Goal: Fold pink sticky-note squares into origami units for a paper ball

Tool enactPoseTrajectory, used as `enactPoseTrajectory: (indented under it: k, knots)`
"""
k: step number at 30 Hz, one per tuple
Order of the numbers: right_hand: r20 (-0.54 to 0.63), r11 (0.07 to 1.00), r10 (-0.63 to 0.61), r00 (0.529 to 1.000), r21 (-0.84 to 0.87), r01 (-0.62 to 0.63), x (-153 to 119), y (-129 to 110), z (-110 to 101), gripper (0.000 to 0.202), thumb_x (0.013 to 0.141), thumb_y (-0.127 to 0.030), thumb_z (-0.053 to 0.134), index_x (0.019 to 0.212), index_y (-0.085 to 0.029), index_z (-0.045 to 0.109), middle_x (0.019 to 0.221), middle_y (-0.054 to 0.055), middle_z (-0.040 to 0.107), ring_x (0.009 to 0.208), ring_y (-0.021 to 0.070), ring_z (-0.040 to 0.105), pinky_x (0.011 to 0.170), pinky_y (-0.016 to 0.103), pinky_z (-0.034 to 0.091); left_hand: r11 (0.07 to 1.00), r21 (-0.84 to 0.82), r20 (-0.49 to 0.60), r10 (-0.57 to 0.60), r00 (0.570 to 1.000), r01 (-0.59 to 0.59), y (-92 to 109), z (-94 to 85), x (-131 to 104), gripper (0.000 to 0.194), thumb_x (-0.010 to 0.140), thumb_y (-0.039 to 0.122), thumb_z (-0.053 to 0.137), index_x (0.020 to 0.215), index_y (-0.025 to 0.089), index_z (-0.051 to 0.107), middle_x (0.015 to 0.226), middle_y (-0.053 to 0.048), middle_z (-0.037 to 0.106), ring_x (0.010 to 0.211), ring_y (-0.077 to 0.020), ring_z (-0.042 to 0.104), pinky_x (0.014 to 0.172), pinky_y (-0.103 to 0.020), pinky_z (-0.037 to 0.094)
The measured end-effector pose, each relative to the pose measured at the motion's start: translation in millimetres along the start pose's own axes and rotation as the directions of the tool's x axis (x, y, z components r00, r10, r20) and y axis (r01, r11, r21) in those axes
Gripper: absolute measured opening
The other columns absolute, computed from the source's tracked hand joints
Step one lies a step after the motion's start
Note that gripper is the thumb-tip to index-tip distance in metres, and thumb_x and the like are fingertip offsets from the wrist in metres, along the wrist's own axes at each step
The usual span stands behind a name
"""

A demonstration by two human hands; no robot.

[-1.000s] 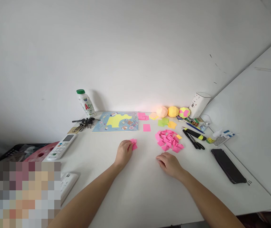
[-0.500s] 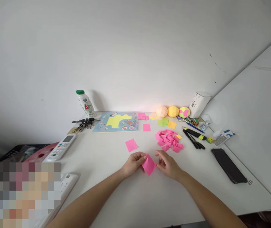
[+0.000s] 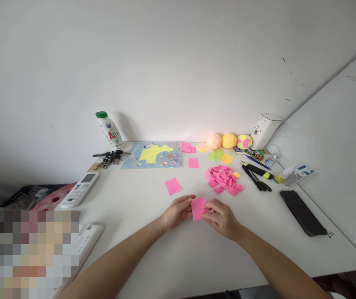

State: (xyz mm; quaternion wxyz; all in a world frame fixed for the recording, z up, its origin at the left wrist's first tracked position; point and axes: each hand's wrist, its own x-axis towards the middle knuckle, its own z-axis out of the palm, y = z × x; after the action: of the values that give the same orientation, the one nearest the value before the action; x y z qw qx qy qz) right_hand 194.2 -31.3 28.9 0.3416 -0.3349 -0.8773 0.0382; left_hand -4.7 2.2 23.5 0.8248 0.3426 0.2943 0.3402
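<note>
A square pink sticky note [image 3: 198, 209] is held up above the table between my two hands. My left hand [image 3: 178, 212] has its thumb at the note's left edge, with fingers partly hidden behind the paper. At the right edge, my right hand [image 3: 223, 218] pinches the note between thumb and fingers. Just beyond my hands lie a loose pink sticky note [image 3: 173, 187] on the left and a ring-shaped heap of folded pink paper pieces [image 3: 224, 179] on the right. A further pink note [image 3: 193, 162] lies behind them.
Along the wall stand a bottle [image 3: 111, 131], a blue booklet [image 3: 128, 160], faceted paper balls [image 3: 229, 140] and a white container [image 3: 266, 131]. Scissors [image 3: 256, 179], a cutter [image 3: 257, 170] and a black case [image 3: 302, 213] lie right. Keys [image 3: 112, 158] and a remote control [image 3: 80, 191] are left.
My right hand has come in and taken the pink note's right edge. The note has turned from a diamond to a more upright square. The view has shifted slightly.
</note>
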Motion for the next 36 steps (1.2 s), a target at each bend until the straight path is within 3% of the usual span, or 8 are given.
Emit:
enactPoseTrajectory:
  k: [4,8,11,15,18,21,25,36]
  knots:
    - [-0.001,0.996,0.033,0.999,0.078,-0.033,1.4,-1.2,1.0,0.014,0.087,-0.019,0.052,0.082,-0.02,0.064,0.07,0.004,0.06,0.068,0.0164,0.05,0.061,0.028,0.046,0.999,0.005,0.059,-0.044,0.997,0.043,-0.1,5.1,-2.9,0.032,0.074,0.028,0.066,0.102,0.013,0.061,0.093,-0.011,0.068,0.087,-0.02,0.064,0.086,-0.036,0.046]
    - [0.028,0.96,0.185,0.982,0.21,-0.187,0.8,-5.9,4.7,0.016,0.088,-0.021,0.049,0.083,-0.019,0.063,0.069,0.004,0.06,0.064,0.0154,0.051,0.059,0.027,0.046,0.992,0.125,0.099,-0.017,0.995,0.005,-4.1,7.5,-3.7,0.027,0.075,0.028,0.065,0.098,0.014,0.065,0.097,-0.009,0.068,0.091,-0.0194,0.063,0.091,-0.036,0.044]
    - [0.028,0.902,0.329,0.944,0.287,-0.323,0.6,-8.0,5.9,0.015,0.086,-0.024,0.05,0.079,-0.019,0.062,0.071,0.003,0.055,0.058,0.0131,0.05,0.053,0.025,0.046,0.988,0.157,0.082,-0.011,0.997,-0.002,-4.7,9.1,-4.1,0.027,0.074,0.028,0.066,0.097,0.015,0.065,0.1,-0.009,0.068,0.094,-0.0203,0.062,0.091,-0.037,0.045]
    - [0.007,0.815,0.469,0.883,0.383,-0.436,1.3,-6.7,6.1,0.012,0.08,-0.027,0.057,0.073,-0.018,0.059,0.091,0.007,0.052,0.067,0.0133,0.054,0.054,0.024,0.048,0.987,0.161,0.032,-0.025,0.999,0.019,-5.1,10.8,-4.4,0.025,0.071,0.026,0.068,0.093,0.014,0.066,0.098,-0.009,0.068,0.091,-0.0207,0.063,0.088,-0.037,0.047]
    - [0.068,0.739,0.529,0.846,0.453,-0.498,1.3,-4.8,6.8,0.013,0.08,-0.026,0.059,0.069,-0.018,0.056,0.082,0.004,0.056,0.065,0.0123,0.054,0.055,0.023,0.048,0.986,0.164,0.019,-0.018,1.0,0.015,-6.6,10.1,-4.7,0.026,0.071,0.028,0.066,0.092,0.013,0.065,0.097,-0.009,0.068,0.09,-0.0222,0.063,0.086,-0.039,0.048]
    - [0.104,0.701,0.561,0.821,0.468,-0.538,0.4,-4.4,7.7,0.014,0.08,-0.025,0.059,0.068,-0.018,0.056,0.069,0.0,0.057,0.061,0.0121,0.053,0.055,0.023,0.046,0.99,0.139,0.038,-0.011,0.999,0.005,-7.9,8.4,-5.7,0.029,0.075,0.033,0.061,0.095,0.012,0.063,0.096,-0.011,0.068,0.09,-0.0241,0.064,0.086,-0.041,0.049]
    - [0.097,0.687,0.57,0.816,0.489,-0.538,-1.0,-6.3,8.1,0.014,0.081,-0.025,0.057,0.069,-0.017,0.058,0.07,0.002,0.06,0.061,0.0124,0.053,0.055,0.023,0.046,0.977,0.211,0.058,0.022,0.998,-0.034,-10.1,8.7,-6.8,0.034,0.073,0.033,0.066,0.101,0.014,0.058,0.1,-0.011,0.067,0.089,-0.0234,0.065,0.083,-0.04,0.05]
    - [0.06,0.696,0.571,0.819,0.493,-0.521,1.3,-10.9,6.1,0.015,0.08,-0.027,0.057,0.07,-0.017,0.063,0.064,0.002,0.062,0.056,0.0128,0.055,0.052,0.023,0.046,0.953,0.303,-0.034,0.024,0.999,-0.013,-14.8,14.2,-5.0,0.034,0.068,0.04,0.07,0.085,0.013,0.059,0.083,-0.007,0.07,0.077,-0.0197,0.067,0.073,-0.034,0.052]
